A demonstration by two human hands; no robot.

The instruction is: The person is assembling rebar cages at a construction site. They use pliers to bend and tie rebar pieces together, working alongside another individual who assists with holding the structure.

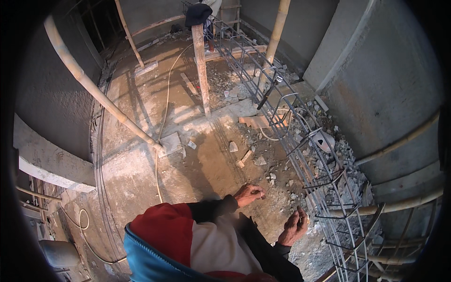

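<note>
My left hand (248, 195) is in front of my body, its fingers curled toward the thumb. Anything between those fingers is too small to make out. Nearer the steel, my right hand (293, 227) is raised with bent fingers that stand a little apart, and no object shows in it. A long rebar cage (342, 207), made of straight bars with bent stirrups, runs along the right side from far to near. Neither hand appears to touch it. On the cage farther off rests a black-handled tool (268, 95) with a shiny metal end.
Broken rubble (350, 188) lies under and beside the cage. Slanted bamboo poles (101, 96) and a wooden post (201, 70) topped with dark cloth stand ahead. A pale hose (164, 113) crosses the dirt floor. Another person (212, 7) is at the far end. Grey walls flank both sides.
</note>
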